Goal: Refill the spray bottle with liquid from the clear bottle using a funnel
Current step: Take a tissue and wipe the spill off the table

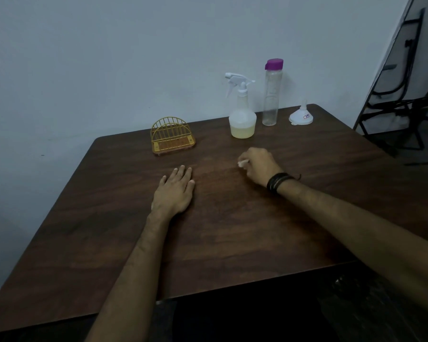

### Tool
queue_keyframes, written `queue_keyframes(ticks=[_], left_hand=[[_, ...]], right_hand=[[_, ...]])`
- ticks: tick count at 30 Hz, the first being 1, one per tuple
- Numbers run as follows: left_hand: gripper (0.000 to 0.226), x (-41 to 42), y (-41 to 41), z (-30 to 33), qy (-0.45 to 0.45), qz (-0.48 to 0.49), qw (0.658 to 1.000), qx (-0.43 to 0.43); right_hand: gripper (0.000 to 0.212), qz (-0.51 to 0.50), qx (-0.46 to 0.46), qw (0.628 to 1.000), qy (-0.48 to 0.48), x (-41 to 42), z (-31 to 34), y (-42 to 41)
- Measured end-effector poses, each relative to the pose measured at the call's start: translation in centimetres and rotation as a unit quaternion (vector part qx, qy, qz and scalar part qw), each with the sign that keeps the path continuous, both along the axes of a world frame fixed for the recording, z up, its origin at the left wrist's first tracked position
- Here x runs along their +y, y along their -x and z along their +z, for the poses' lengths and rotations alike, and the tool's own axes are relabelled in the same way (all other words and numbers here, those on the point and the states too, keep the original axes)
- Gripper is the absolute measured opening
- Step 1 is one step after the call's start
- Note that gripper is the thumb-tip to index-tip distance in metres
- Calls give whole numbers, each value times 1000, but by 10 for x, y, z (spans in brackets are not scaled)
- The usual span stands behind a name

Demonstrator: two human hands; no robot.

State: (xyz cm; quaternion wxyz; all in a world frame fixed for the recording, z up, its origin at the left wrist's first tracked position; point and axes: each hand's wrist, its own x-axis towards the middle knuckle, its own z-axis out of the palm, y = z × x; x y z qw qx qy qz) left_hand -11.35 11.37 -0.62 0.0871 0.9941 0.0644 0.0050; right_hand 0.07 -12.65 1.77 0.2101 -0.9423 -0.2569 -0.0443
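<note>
Spray bottle (242, 112) stands upright near the far edge of the surface (232, 230), long axis vertical, nozzle pointing left, trigger head on. Pale yellow liquid fills only its wide bottom part. Just right of it, not touching, the clear bottle (271, 95) stands upright too, purple cap (274, 64) closed; you can't tell how much liquid is in it. Further right, near the far right corner, the white funnel (301, 116) sits upside down, wide mouth on the surface, spout up. A gold wire holder (172, 135) sits left of the spray bottle, well apart, empty-looking.

Your left hand (174, 191) lies flat, palm down, fingers together and extended, holding nothing. Your right hand (260, 165) is curled closed around 1 small white thing (242, 163); what it is can't be told. Black bands (279, 182) on that wrist.

Wide bare stretch of surface between both hands and the 3 task things. Folding chair (403, 95) stands beyond the right edge.
</note>
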Motion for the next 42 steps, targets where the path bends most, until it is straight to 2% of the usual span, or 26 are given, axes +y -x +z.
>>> queue_keyframes(ticks=[2, 4, 8, 11, 14, 16, 19, 21, 23, 25, 27, 30, 32, 34, 36, 38, 39, 42], left_hand=[[55, 0, -1, 0, -3, 2, 1000, -1], [55, 0, -2, 0, -5, 3, 1000, -2], [55, 0, -2, -2, -2, 3, 1000, -3], [55, 0, -2, -1, 2, 2, 1000, -6], [55, 0, -1, -2, 6, 4, 1000, -5], [55, -1, -1, -1, 3, 5, 1000, -5], [55, -1, -1, 0, 1, 6, 1000, 0], [55, -1, -1, 1, 0, 7, 1000, 5], [55, -1, -1, 1, -1, 8, 1000, 4], [55, -1, -2, 0, -5, 7, 1000, -1], [55, 0, -3, -2, -5, 8, 1000, 0], [55, -1, -2, -3, -8, 11, 1000, -2], [55, -1, -2, -1, -6, 11, 1000, -3], [55, -2, -2, -1, -9, 8, 1000, -1], [55, -1, -2, 0, -8, 8, 1000, 2], [55, -1, -1, 0, -5, 10, 1000, 6], [56, -1, -1, 0, -5, 10, 1000, 7], [55, -1, -2, 1, -7, 11, 1000, 3]], right_hand=[[25, -45, -8, 999, 10, -8, 1, -22], [25, -47, -1, 999, 19, -1, 2, -21], [31, 61, 27, 998, -2, 38, 3, 33], [20, 170, 7, 985, -4, 54, 6, 81], [13, 232, 57, 971, 10, 45, 20, 91], [14, 203, 74, 976, -10, 31, 32, 68], [16, 50, 14, 994, -93, 3, 36, 16], [17, -27, 10, 998, -58, -14, 24, -7], [24, -34, 35, 999, -12, -25, 10, -6], [26, 13, 20, 1000, -16, -25, 4, 13], [22, 109, 28, 993, -31, -19, 4, 43], [16, 227, 124, 966, -29, -5, 12, 79], [14, 247, 170, 953, -43, 2, 24, 78], [16, 182, 157, 961, -135, 9, 32, 54], [15, 52, 111, 969, -215, 15, 30, 21], [13, -43, 76, 978, -188, 19, 18, -4], [14, -58, 75, 983, -157, 20, 12, -10], [16, -26, 79, 988, -129, 30, 2, -5]])
